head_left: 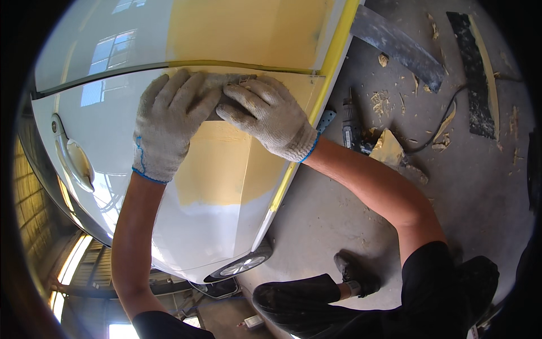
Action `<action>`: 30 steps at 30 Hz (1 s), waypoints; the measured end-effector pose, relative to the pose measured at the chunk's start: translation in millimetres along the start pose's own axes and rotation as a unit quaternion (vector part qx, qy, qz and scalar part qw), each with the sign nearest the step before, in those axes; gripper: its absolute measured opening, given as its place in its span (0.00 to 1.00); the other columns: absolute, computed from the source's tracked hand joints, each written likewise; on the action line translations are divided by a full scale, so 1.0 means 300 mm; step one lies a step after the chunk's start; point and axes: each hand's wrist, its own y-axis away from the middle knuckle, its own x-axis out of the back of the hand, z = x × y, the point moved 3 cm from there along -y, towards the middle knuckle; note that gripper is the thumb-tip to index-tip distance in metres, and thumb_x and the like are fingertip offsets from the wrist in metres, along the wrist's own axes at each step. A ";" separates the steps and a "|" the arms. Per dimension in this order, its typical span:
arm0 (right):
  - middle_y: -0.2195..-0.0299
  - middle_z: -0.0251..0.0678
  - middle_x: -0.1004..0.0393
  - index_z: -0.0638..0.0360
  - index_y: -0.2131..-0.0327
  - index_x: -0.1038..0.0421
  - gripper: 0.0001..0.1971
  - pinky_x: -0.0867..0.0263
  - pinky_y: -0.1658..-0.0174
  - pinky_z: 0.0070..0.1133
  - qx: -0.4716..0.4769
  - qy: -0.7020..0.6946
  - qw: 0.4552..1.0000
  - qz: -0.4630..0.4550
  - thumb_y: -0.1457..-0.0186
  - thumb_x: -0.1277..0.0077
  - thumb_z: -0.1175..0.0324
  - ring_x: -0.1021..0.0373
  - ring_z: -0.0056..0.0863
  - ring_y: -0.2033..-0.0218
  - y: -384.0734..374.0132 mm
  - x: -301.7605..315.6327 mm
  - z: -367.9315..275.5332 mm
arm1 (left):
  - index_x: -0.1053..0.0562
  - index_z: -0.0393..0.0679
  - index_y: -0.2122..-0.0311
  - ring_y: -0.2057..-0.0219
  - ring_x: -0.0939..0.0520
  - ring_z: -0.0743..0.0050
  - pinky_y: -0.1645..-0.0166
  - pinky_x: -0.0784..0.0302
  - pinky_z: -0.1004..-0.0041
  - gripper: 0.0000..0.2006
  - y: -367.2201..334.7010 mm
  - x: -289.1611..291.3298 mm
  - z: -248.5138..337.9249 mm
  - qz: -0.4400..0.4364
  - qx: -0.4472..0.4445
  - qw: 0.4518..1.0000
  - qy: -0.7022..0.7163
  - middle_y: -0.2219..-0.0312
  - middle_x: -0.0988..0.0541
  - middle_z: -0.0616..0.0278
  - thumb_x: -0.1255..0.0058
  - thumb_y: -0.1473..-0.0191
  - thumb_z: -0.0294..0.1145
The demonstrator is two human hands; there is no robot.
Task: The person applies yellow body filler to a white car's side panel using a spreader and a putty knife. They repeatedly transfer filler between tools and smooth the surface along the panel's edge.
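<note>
Both my hands wear off-white knit gloves with blue cuff edging. My left hand [172,113] and my right hand [268,113] are closed side by side on a dark flat block [230,78], which lies against the car's side. The gloves hide most of the block, so its exact kind cannot be made out. It sits along the upper edge of a yellowish filler patch [212,164] on the white rear door [195,237], just below the panel gap. A second filler patch [243,31] covers part of the panel beyond the gap. Yellow tape [334,56] runs along the sill.
A door handle [73,152] projects at the left. On the grey floor lie a cordless-looking power tool [351,124], a black cable [446,121], a yellow-coated chunk [388,148], dark strips [401,48] and filler scraps [381,101]. The car's wheel [243,265] is below; my shoe [358,274] rests nearby.
</note>
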 end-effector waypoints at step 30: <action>0.51 0.26 0.27 0.37 0.55 0.22 0.15 0.29 0.46 0.33 0.021 0.051 0.998 0.035 0.47 0.41 0.62 0.30 0.30 0.50 0.024 -0.072 0.002 | 0.19 0.64 0.48 0.46 0.19 0.63 0.41 0.22 0.59 0.22 0.020 -0.007 0.013 0.002 0.012 0.998 -0.060 0.53 0.19 0.66 0.38 0.51 0.39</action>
